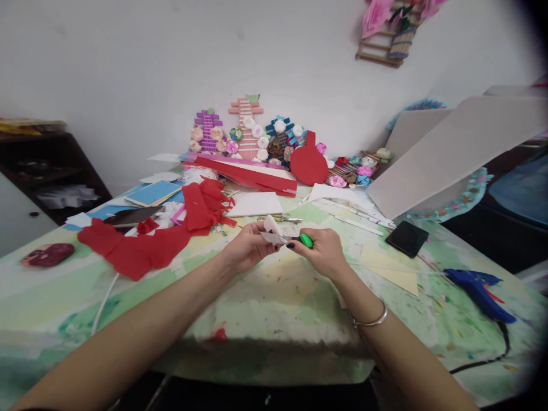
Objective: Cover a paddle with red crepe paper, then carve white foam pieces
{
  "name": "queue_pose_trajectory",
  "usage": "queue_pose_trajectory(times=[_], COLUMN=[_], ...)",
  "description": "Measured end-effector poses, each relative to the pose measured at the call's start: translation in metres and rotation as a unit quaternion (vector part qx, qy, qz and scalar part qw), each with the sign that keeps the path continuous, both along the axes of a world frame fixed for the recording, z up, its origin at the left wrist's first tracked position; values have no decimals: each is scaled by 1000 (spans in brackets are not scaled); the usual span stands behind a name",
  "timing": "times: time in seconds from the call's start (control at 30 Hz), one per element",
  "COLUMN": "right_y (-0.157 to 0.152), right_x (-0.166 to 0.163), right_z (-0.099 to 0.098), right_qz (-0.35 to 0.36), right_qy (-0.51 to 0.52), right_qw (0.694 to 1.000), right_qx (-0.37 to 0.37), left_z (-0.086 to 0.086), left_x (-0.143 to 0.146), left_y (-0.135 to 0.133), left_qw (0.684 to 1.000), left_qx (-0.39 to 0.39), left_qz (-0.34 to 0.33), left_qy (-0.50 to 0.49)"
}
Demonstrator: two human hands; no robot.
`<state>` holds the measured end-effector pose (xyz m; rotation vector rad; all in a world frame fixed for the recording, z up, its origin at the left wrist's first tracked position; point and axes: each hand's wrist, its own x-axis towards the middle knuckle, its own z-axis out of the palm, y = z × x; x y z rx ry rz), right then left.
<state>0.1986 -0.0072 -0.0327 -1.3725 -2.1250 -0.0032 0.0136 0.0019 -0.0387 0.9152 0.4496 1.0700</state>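
Note:
My left hand [250, 246] pinches a small whitish piece [270, 224] between thumb and fingers, above the middle of the table. What that piece is made of I cannot make out. My right hand [323, 251] is closed round the green and black handle of a small knife [276, 237], its thumb near the base of the blade. The blade points left and lies against or just in front of the whitish piece; whether it cuts in is too small to tell. Behind both hands lies a pair of scissors [280, 219].
Red cut cloth or paper [145, 251] spreads at left, near a dark red object [48, 255]. A phone [407, 238] and a corded blue glue gun [479, 291] lie at right. Flower-decorated crafts [248, 128] and a red round-bodied cutout [309, 162] stand against the wall.

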Motion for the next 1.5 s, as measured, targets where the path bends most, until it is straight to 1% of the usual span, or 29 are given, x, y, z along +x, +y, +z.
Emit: queue_pose_trajectory(times=[0.27,0.67,1.33,1.5], right_y=[1,3,5,6], right_x=[0,2,4,5], right_z=[0,0,-2,-3], right_qz=[-2,-2,-2,-8], right_qy=[1,5,5,0], right_qw=[1000,1000,1000,1000], right_qx=[-9,-19,-30,-28], left_z=[-1,1,1,0], left_x=[-2,-3,-5,-5], left_y=[0,-1,-2,0], left_qw=[1000,999,999,999], left_qx=[22,27,37,40], left_qz=[-12,-22,-26,-18], left_qy=[-12,-22,-5,10])
